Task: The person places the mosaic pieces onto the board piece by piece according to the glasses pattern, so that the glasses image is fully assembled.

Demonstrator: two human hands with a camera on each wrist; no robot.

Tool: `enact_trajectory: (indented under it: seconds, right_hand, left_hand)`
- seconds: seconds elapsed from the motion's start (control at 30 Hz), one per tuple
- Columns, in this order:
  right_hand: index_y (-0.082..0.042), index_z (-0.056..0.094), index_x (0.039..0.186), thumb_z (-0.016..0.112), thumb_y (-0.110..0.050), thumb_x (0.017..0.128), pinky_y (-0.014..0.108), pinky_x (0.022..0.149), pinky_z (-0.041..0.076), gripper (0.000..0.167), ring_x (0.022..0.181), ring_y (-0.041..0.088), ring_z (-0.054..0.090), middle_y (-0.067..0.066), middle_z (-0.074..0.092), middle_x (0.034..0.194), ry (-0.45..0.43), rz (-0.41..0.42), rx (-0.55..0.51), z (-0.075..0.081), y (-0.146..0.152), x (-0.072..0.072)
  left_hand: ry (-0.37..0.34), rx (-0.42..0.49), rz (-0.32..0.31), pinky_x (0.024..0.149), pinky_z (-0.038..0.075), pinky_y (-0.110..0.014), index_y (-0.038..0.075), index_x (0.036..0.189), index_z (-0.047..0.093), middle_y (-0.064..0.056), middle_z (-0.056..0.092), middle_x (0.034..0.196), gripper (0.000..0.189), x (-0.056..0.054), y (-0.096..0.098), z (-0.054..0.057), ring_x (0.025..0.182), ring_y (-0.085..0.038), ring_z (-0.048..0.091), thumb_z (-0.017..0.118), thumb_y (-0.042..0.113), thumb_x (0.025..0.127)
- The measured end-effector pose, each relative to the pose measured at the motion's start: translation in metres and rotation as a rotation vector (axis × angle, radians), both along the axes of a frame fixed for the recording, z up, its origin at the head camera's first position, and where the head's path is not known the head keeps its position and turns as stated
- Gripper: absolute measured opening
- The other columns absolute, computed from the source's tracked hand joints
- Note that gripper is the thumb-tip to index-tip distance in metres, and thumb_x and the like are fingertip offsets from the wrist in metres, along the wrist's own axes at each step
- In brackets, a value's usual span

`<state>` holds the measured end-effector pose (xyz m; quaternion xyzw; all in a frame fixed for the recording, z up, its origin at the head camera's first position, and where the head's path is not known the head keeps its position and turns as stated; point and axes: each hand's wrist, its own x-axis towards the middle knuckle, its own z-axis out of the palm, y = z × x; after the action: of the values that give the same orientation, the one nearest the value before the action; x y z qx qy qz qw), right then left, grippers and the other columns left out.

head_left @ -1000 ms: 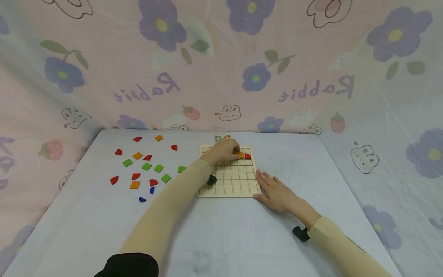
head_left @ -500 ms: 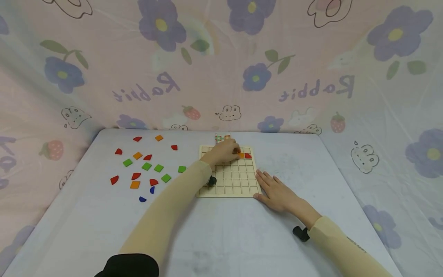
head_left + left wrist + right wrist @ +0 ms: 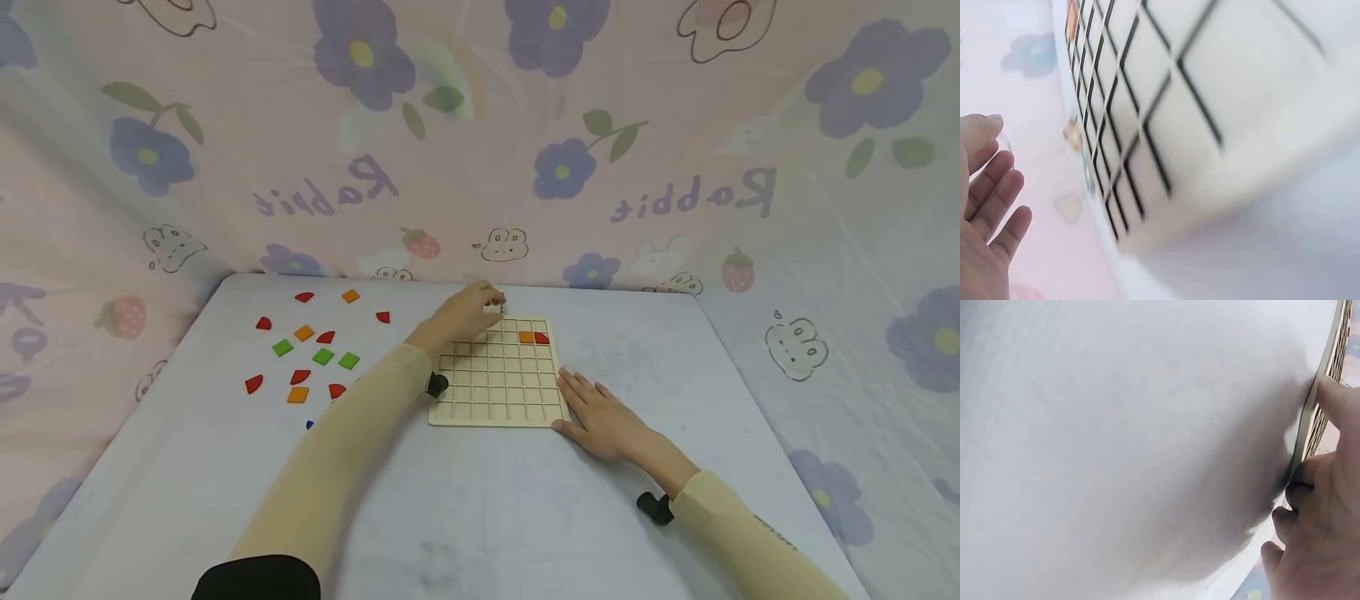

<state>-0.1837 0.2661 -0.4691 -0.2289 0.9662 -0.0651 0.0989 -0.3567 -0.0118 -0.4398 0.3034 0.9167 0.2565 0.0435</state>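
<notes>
A pale wooden grid board (image 3: 498, 385) lies on the white table. Two pieces sit side by side in its upper right cells: an orange square (image 3: 527, 337) and a red quarter-round piece (image 3: 542, 338). My left hand (image 3: 459, 317) hovers over the board's upper left corner, fingers loosely bent. In the left wrist view, I see nothing between the thumb and fingers of the left hand (image 3: 991, 200). Partly covered by those fingers, a small patterned card (image 3: 493, 308) is behind the board. My right hand (image 3: 603, 421) lies flat with its fingertips and thumb against the board's right edge.
Loose pieces are scattered on the table's left side, among them a green square (image 3: 323, 357), an orange square (image 3: 297, 394) and a red quarter-round (image 3: 254, 383). The left sleeve (image 3: 337, 442) covers some. A patterned cloth (image 3: 465, 167) hangs behind the table.
My left hand has let go of the orange square, which stays beside the red piece, and has moved left and back toward the card. The right hand holds its place.
</notes>
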Motion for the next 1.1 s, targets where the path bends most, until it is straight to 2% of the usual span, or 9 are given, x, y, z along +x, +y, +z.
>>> enact_trajectory:
  seconds: [0.23, 0.37, 0.47, 0.67, 0.87, 1.0, 1.1]
  right_hand:
    - [0.004, 0.025, 0.162, 0.052, -0.045, 0.108, 0.064, 0.121, 0.023, 0.078, 0.155, 0.043, 0.023, 0.02, 0.02, 0.17, 0.003, 0.001, -0.007, -0.001, 0.0, 0.0]
    - [0.003, 0.024, 0.162, 0.053, -0.046, 0.108, 0.064, 0.121, 0.023, 0.079, 0.155, 0.042, 0.022, 0.019, 0.02, 0.171, 0.0, -0.003, -0.004, -0.003, 0.0, 0.0]
    - [0.003, 0.024, 0.162, 0.053, -0.047, 0.107, 0.064, 0.121, 0.023, 0.08, 0.155, 0.042, 0.022, 0.018, 0.02, 0.171, 0.001, -0.003, 0.0, -0.005, 0.001, 0.0]
    - [0.003, 0.024, 0.162, 0.053, -0.048, 0.107, 0.064, 0.122, 0.023, 0.08, 0.156, 0.041, 0.022, 0.018, 0.02, 0.171, 0.007, -0.004, -0.005, -0.006, 0.001, 0.0]
    - [0.003, 0.025, 0.162, 0.052, -0.048, 0.107, 0.064, 0.121, 0.023, 0.08, 0.155, 0.043, 0.023, 0.019, 0.021, 0.17, 0.013, -0.003, -0.014, -0.003, 0.001, 0.001]
    - [0.003, 0.025, 0.162, 0.052, -0.047, 0.108, 0.064, 0.121, 0.023, 0.079, 0.155, 0.043, 0.023, 0.019, 0.021, 0.17, 0.013, 0.0, -0.018, -0.002, 0.001, 0.001]
    - [0.003, 0.026, 0.162, 0.053, -0.046, 0.108, 0.065, 0.121, 0.023, 0.078, 0.155, 0.043, 0.023, 0.019, 0.022, 0.17, 0.011, 0.002, -0.019, -0.001, 0.001, 0.001]
  left_hand:
    - [0.055, 0.043, 0.078, 0.105, 0.049, -0.041, 0.007, 0.141, 0.06, -0.007, 0.058, 0.135, 0.04, -0.011, -0.054, 0.009, 0.124, -0.025, 0.056, 0.065, 0.023, 0.104]
    - [0.078, 0.035, 0.123, 0.104, 0.049, -0.043, 0.005, 0.139, 0.061, -0.01, 0.06, 0.133, 0.038, -0.011, -0.089, 0.01, 0.123, -0.029, 0.057, 0.064, 0.021, 0.105]
    - [0.081, 0.015, 0.153, 0.102, 0.049, -0.046, 0.003, 0.137, 0.062, -0.012, 0.06, 0.132, 0.037, -0.011, -0.116, 0.009, 0.122, -0.031, 0.057, 0.065, 0.02, 0.104]
    - [0.054, -0.083, 0.214, 0.102, 0.05, -0.052, 0.0, 0.137, 0.061, -0.016, 0.06, 0.131, 0.039, -0.009, -0.162, 0.005, 0.122, -0.035, 0.057, 0.066, 0.02, 0.103]
    - [-0.021, -0.171, 0.244, 0.105, 0.047, -0.056, -0.001, 0.135, 0.062, -0.019, 0.059, 0.133, 0.04, -0.009, -0.183, -0.002, 0.123, -0.039, 0.057, 0.066, 0.023, 0.102]
    - [-0.068, -0.236, 0.26, 0.103, 0.048, -0.054, 0.0, 0.129, 0.064, -0.017, 0.061, 0.128, 0.04, -0.01, -0.185, -0.01, 0.117, -0.036, 0.058, 0.068, 0.028, 0.101]
    - [-0.072, -0.259, 0.261, 0.099, 0.05, -0.052, 0.0, 0.123, 0.065, -0.016, 0.062, 0.121, 0.039, -0.009, -0.184, -0.015, 0.109, -0.034, 0.059, 0.071, 0.031, 0.1]
